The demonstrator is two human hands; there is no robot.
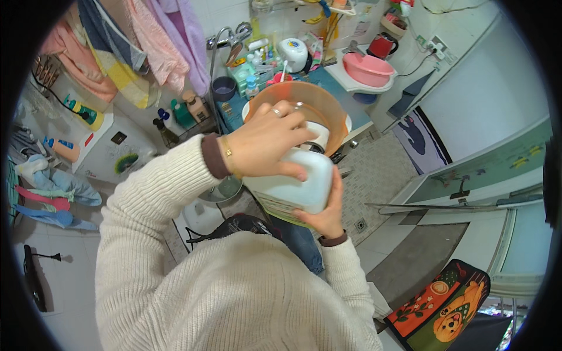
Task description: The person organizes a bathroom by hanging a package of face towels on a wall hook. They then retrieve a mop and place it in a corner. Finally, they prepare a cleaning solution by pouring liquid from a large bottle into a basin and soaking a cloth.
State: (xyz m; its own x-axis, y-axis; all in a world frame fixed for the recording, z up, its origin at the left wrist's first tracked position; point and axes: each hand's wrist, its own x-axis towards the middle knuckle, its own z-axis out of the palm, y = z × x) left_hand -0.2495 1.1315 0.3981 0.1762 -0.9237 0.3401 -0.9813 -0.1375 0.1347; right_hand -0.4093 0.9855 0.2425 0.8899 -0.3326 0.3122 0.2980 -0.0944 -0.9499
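A pale white plastic container (303,177) with rounded corners and a greenish lower edge is tilted in front of my body. My right hand (327,210) grips its near right corner, thumb on the near side and fingers along the right. From above, my left hand (263,140), with a ring and a gold bracelet, lies across it, thumb on its surface and fingers curled over the far side. Beyond the container is an orange plastic basin (281,94) on the counter. A white and dark object (319,134) shows at the basin, partly hidden by my left fingers.
Toiletries (259,61) and a white lidded appliance (293,55) crowd the blue counter (232,116) behind the basin. A pink basin (368,69) sits on the washbasin, beside a red kettle (383,45). Towels (153,48) hang at left. A door (483,87) stands right.
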